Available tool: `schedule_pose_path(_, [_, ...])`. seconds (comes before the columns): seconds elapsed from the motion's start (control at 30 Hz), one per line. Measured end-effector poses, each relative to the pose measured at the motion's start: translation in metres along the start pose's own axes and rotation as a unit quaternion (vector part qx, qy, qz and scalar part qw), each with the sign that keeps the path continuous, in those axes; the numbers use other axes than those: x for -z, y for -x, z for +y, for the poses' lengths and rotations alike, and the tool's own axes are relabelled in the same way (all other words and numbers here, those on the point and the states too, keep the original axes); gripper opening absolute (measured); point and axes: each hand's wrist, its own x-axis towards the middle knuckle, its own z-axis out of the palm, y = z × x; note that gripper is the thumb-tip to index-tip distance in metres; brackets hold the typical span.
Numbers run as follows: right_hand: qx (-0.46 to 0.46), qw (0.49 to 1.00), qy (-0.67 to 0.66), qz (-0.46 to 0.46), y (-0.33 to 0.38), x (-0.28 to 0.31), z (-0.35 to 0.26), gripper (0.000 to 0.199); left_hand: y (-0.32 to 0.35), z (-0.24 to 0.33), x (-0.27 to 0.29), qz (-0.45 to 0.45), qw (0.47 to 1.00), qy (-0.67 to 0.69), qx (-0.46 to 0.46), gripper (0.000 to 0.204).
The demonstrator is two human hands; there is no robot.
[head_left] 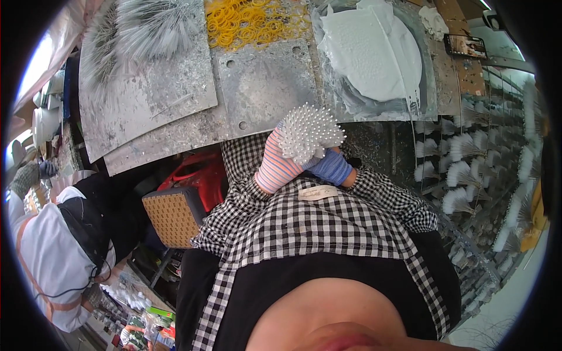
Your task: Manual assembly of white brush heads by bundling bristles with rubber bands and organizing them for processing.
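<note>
Against my checked apron, just below the table's near edge, I hold a rounded bundle of thin stems with white beaded tips [310, 132]. My left hand [275, 162], in a pink striped glove, is closed around its left side. From the lower right, my right hand [332, 167] in a blue glove is closed at its base; most of those fingers are hidden behind the tips. Beyond the bundle lies a grey, stained metal plate [266, 79]. A board [380, 55] to its right carries a thick spread of white paste [372, 52].
Loose pale filaments [158, 29] lie on the left board, with yellow rubber bands [246, 23] beside them. A phone [465, 46] sits back right. White-tipped bundles hang on a rack [468, 158] at right. A red stool [196, 172] and another person [64, 245] are at left.
</note>
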Motion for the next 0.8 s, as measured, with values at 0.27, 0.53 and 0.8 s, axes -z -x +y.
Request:
schedule_pose_path(0.27, [-0.012,0.999,0.039,0.020,0.004,-0.009,0.002,0.073,0.017,0.002,-0.024,0.003,0.622,-0.771,-0.137,0.049])
schedule_pose_path(0.53, [-0.028,0.999,0.029,0.021,0.004,-0.014,0.015,0.074,0.017,-0.002,-0.048,0.005,0.409,-0.895,-0.176,0.058])
schedule_pose_path(0.8, [-0.154,0.967,0.017,-0.202,-0.011,0.019,-0.006,0.095,0.017,0.003,-0.048,-0.035,0.254,-0.939,-0.228,0.054])
